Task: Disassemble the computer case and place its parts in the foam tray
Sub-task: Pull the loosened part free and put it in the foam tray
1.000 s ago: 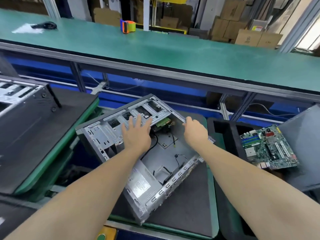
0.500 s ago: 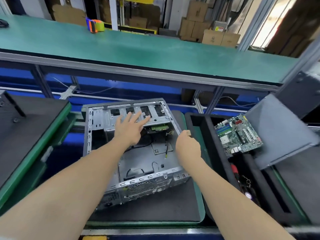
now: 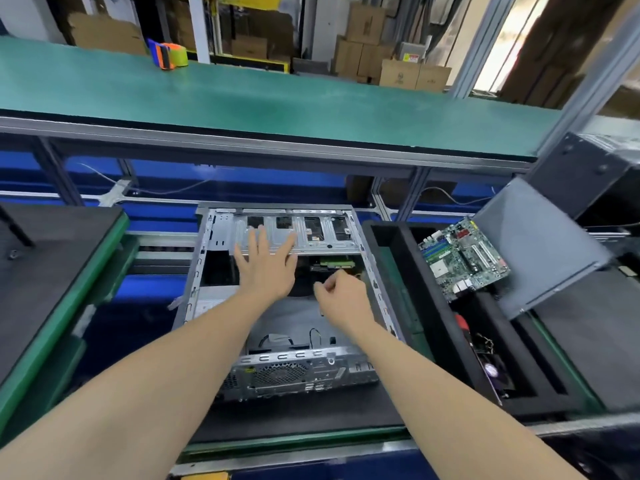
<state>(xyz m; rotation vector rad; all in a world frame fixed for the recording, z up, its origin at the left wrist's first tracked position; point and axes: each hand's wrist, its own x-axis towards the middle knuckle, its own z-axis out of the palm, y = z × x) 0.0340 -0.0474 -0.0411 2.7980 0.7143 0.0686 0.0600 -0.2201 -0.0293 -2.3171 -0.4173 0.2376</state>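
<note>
Bright even light, window glare top right, wide-angle edge warp.

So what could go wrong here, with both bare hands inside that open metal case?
The left hand presses flat on the drive bracket and the right hand is deep inside the computer case, where bare sheet-metal edges could cut skin. Thin cables lie loose on the case floor and might snag a lifted part. The motherboard sits tilted in the foam tray, so the next part might knock it.
</note>
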